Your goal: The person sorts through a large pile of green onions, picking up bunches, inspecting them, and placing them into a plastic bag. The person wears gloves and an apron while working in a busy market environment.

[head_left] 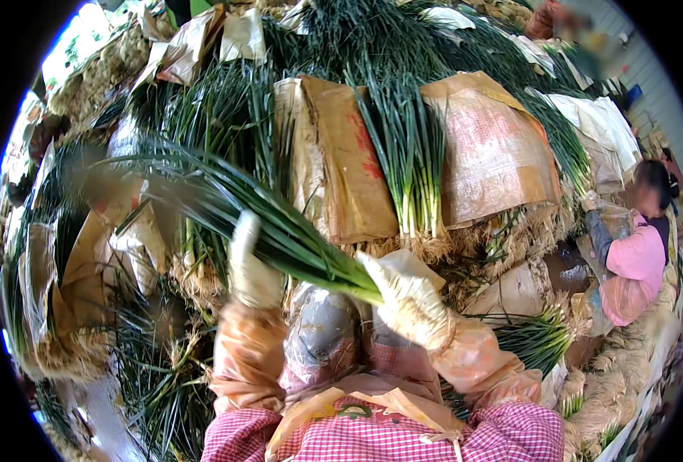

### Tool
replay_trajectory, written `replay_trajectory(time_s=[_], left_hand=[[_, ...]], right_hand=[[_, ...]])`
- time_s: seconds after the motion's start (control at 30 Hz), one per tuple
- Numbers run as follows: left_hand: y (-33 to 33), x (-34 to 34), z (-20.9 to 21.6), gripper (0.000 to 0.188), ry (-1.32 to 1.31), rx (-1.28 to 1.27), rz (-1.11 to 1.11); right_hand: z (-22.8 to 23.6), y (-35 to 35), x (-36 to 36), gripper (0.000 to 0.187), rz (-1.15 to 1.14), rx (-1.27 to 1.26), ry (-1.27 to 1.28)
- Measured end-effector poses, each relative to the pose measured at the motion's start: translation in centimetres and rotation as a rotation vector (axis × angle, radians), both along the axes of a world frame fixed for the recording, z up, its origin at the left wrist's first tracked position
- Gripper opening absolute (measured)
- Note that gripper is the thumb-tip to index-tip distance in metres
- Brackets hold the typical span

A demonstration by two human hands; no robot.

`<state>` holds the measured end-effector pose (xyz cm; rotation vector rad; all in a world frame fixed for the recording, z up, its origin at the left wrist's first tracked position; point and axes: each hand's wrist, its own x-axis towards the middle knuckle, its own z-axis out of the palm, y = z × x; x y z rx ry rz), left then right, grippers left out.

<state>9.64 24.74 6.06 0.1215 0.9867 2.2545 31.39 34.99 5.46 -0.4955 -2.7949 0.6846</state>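
Note:
A bunch of green onions [303, 242] slants across in front of me, its long dark leaves reaching up to the left. My right hand [411, 300], in a whitish glove, is closed around the pale stem end of that bunch. Beside the leaves, my left hand [249, 266] is raised in a similar glove. Motion smears its fingers, so I cannot tell whether it grips or merely touches the leaves. Just beyond the hands, another bunch of green onions [411, 162] lies with its roots toward me, between a brown sack [349, 162] and a pale reddish sack [491, 146].
Piled green onions [357, 38] fill the back and left. Loose leaves [164, 393] lie at my lower left, and a smaller bunch [538, 339] sits right of my right forearm. A co-worker [634, 254] in pink works at the right, near rows of bundled roots [611, 377].

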Motion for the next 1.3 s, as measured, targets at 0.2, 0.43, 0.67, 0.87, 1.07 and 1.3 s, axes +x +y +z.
replay_trajectory(time_s=[0.2, 0.43, 0.67, 0.87, 1.07, 1.3], left_hand=[[6.7, -11.7, 9.2, 0.036, 0.693, -0.218, 0.397], [-8.3, -17.2, -6.2, 0.061, 1.485, -1.31, 0.676], [-13.1, -15.3, -16.6, 0.04, -0.067, -0.452, 0.567], [-13.2, -10.4, -12.3, 0.03, 0.218, -0.341, 0.255], [-12.0, 1.4, -6.4, 0.026, 0.755, -1.109, -0.075], [-13.4, -1.5, -7.1, 0.032, 0.36, -0.702, -0.121]], right_hand=[[-7.9, 12.5, -3.5, 0.06, -0.498, -0.281, 0.157], [-17.1, 15.9, -8.6, 0.074, -0.678, -0.131, -0.216], [-17.3, 16.6, -6.9, 0.085, -0.67, -0.213, 0.003], [-8.7, 10.9, -11.3, 0.05, -0.234, -0.447, 0.264], [-7.4, -6.1, -17.0, 0.035, 0.008, -1.5, -0.023], [-10.5, -10.9, -14.4, 0.033, 0.167, -1.646, -0.008]])
